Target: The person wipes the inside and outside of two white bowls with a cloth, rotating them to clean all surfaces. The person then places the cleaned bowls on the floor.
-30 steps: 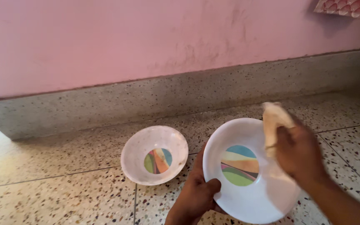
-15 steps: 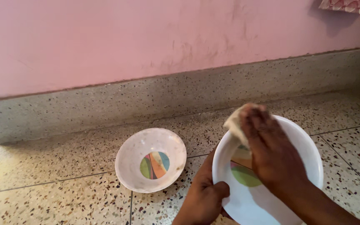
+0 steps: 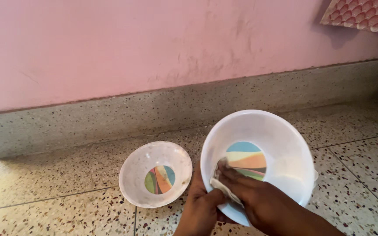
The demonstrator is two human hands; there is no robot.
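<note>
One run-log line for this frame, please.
left hand: holds big bowl | right hand: cloth inside it | small bowl: on floor

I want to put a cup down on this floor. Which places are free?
Bare speckled terrazzo floor lies left of the small white bowl, also between both bowls and the grey skirting, and right of the large white bowl. Crowded: the bowls' gap, by the hands.

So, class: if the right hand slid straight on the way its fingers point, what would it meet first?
The right hand presses a cloth inside the large white bowl, fingers pointing up-left. It would probably meet the bowl's left inner wall first, beside the left hand gripping that rim; depth is unclear.
</note>
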